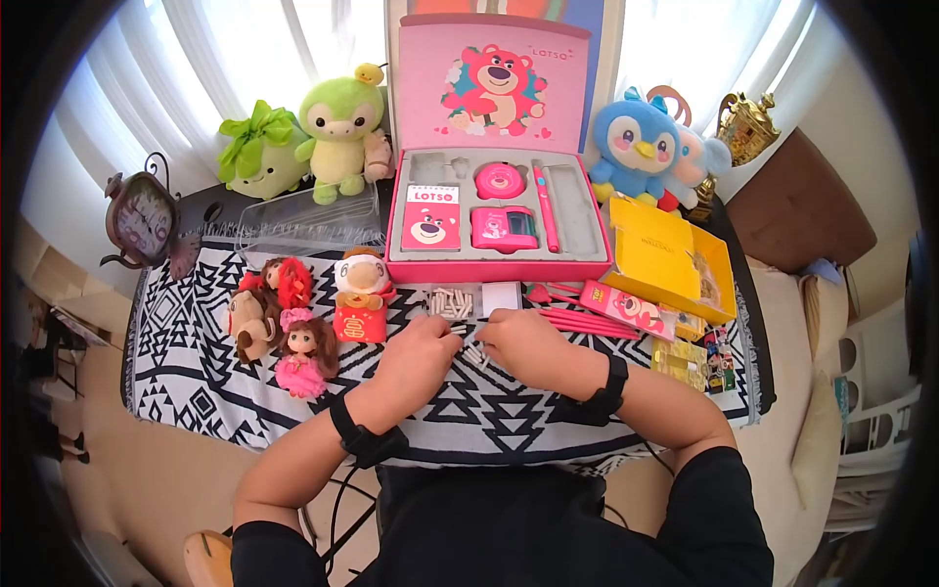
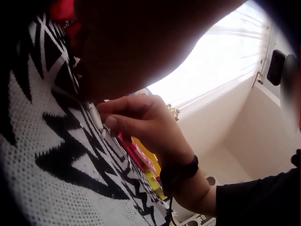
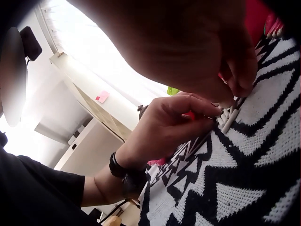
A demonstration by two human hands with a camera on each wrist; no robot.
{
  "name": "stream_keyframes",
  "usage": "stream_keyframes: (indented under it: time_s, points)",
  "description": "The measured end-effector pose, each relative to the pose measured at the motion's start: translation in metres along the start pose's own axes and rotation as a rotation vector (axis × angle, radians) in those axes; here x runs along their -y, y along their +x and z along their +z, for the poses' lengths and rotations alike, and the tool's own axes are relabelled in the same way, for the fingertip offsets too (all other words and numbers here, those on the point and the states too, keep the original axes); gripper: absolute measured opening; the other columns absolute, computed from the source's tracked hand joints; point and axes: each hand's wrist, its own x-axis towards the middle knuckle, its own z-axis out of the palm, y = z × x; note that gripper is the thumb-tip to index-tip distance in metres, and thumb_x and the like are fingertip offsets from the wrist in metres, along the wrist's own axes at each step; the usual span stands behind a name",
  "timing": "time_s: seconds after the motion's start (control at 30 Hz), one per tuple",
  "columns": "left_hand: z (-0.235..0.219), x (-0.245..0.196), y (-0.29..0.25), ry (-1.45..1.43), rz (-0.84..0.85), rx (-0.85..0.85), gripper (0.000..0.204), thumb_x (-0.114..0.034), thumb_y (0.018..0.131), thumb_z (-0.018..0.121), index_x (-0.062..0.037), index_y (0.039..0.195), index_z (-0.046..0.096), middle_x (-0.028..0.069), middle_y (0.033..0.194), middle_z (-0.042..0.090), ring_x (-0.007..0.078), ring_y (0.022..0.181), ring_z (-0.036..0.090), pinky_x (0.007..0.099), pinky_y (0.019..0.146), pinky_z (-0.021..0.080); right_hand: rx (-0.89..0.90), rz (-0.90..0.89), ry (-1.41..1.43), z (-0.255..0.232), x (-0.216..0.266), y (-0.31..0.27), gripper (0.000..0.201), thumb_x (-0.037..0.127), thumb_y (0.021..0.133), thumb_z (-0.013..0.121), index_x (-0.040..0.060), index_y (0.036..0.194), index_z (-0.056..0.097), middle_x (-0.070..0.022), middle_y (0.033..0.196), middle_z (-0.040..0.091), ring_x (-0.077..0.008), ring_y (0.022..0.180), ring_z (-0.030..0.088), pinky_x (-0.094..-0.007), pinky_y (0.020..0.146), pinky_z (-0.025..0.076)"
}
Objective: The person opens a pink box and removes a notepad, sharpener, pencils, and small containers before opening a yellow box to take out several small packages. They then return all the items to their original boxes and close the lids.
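On the patterned cloth [image 1: 509,396], several small white sticks [image 1: 475,354] lie between the two hands. My left hand [image 1: 416,354] pinches one short white stick [image 1: 458,330] at its fingertips. Facing it from the other side, my right hand [image 1: 523,344] has thumb and fingers bent down right at the sticks; I cannot tell whether it pinches one. From the left wrist, the right hand [image 2: 141,117] shows with its fingertips beside a white stick [image 2: 95,117]. In the right wrist view, the left hand [image 3: 171,120] reaches to white sticks [image 3: 229,121] lying side by side.
Behind the hands lie a heap of white sticks [image 1: 450,302], a white card [image 1: 502,298] and pink pencils [image 1: 592,324]. An open pink gift box [image 1: 489,269] stands farther back. Dolls [image 1: 301,357] sit left; a yellow box [image 1: 675,256] and plush toys [image 1: 641,147] stand right.
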Motion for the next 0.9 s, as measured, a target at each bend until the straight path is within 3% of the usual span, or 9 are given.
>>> stream_keyframes:
  time_s: [0.4, 0.47, 0.53, 0.57, 0.63, 0.67, 0.73, 0.9]
  points:
    - [-0.005, 0.004, 0.01, -0.012, 0.069, 0.098, 0.009, -0.008, 0.081, 0.069, -0.0059, 0.09, 0.069, 0.0104, 0.092, 0.061, 0.0329, 0.093, 0.06, 0.0436, 0.078, 0.052, 0.007, 0.13, 0.164, -0.014, 0.003, 0.011, 0.01, 0.009, 0.084, 0.067, 0.0013, 0.086, 0.072, -0.0209, 0.084, 0.069, -0.0406, 0.085, 0.068, -0.0494, 0.078, 0.055]
    - [-0.007, 0.002, 0.012, -0.105, -0.128, -0.085, 0.009, -0.01, 0.085, 0.07, -0.0033, 0.091, 0.069, 0.0146, 0.089, 0.065, 0.0352, 0.09, 0.064, 0.0453, 0.077, 0.052, -0.043, 0.161, 0.156, -0.021, 0.001, 0.017, 0.01, 0.009, 0.083, 0.069, 0.0019, 0.088, 0.073, -0.0201, 0.084, 0.07, -0.0388, 0.085, 0.069, -0.0475, 0.079, 0.055]
    - [-0.013, 0.008, 0.021, -0.149, -0.198, -0.102, 0.01, -0.011, 0.086, 0.069, -0.0021, 0.09, 0.069, 0.0167, 0.088, 0.066, 0.0364, 0.088, 0.066, 0.0457, 0.076, 0.053, -0.247, 0.094, 0.125, -0.019, -0.004, 0.028, 0.011, 0.009, 0.084, 0.064, 0.0002, 0.082, 0.071, -0.0233, 0.082, 0.069, -0.0432, 0.083, 0.067, -0.0521, 0.076, 0.053]
    - [-0.016, 0.011, 0.027, -0.188, -0.277, -0.129, 0.011, -0.011, 0.087, 0.069, -0.0009, 0.09, 0.069, 0.0189, 0.087, 0.068, 0.0377, 0.086, 0.067, 0.0461, 0.076, 0.053, -0.247, 0.093, 0.125, -0.017, -0.005, 0.035, 0.011, 0.009, 0.084, 0.064, 0.0002, 0.082, 0.071, -0.0233, 0.082, 0.069, -0.0432, 0.083, 0.067, -0.0521, 0.076, 0.053]
    - [-0.01, 0.018, 0.033, -0.182, -0.274, -0.156, 0.012, -0.011, 0.086, 0.069, 0.0005, 0.089, 0.069, 0.0207, 0.084, 0.071, 0.0392, 0.082, 0.069, 0.0466, 0.073, 0.054, -0.223, 0.092, 0.069, -0.013, -0.007, 0.05, 0.01, 0.006, 0.082, 0.064, 0.0006, 0.084, 0.072, -0.0231, 0.085, 0.07, -0.0425, 0.085, 0.069, -0.0511, 0.077, 0.056]
    - [-0.009, 0.018, 0.037, -0.168, -0.311, -0.133, 0.013, -0.012, 0.086, 0.07, 0.0004, 0.088, 0.07, 0.0204, 0.083, 0.071, 0.0388, 0.081, 0.069, 0.0467, 0.073, 0.054, -0.225, 0.085, 0.068, -0.008, -0.009, 0.057, 0.01, 0.006, 0.082, 0.064, 0.0006, 0.084, 0.072, -0.0231, 0.085, 0.07, -0.0425, 0.085, 0.069, -0.0511, 0.077, 0.056]
    - [-0.005, 0.017, 0.042, -0.096, -0.363, -0.082, 0.017, -0.017, 0.086, 0.07, -0.0001, 0.085, 0.071, 0.0196, 0.08, 0.071, 0.0384, 0.078, 0.07, 0.0474, 0.071, 0.055, -0.056, 0.146, -0.109, -0.002, -0.009, 0.068, 0.009, 0.002, 0.08, 0.066, 0.0001, 0.085, 0.073, -0.0227, 0.086, 0.071, -0.042, 0.088, 0.071, -0.0495, 0.079, 0.058]
    - [-0.004, 0.013, 0.047, -0.024, -0.398, -0.033, 0.019, -0.021, 0.085, 0.071, -0.0019, 0.083, 0.072, 0.0187, 0.078, 0.071, 0.0381, 0.078, 0.07, 0.048, 0.071, 0.055, -0.012, 0.18, -0.114, 0.002, 0.001, 0.068, 0.012, -0.001, 0.078, 0.067, -0.0011, 0.088, 0.073, -0.0238, 0.092, 0.071, -0.0421, 0.091, 0.071, -0.0476, 0.079, 0.06]
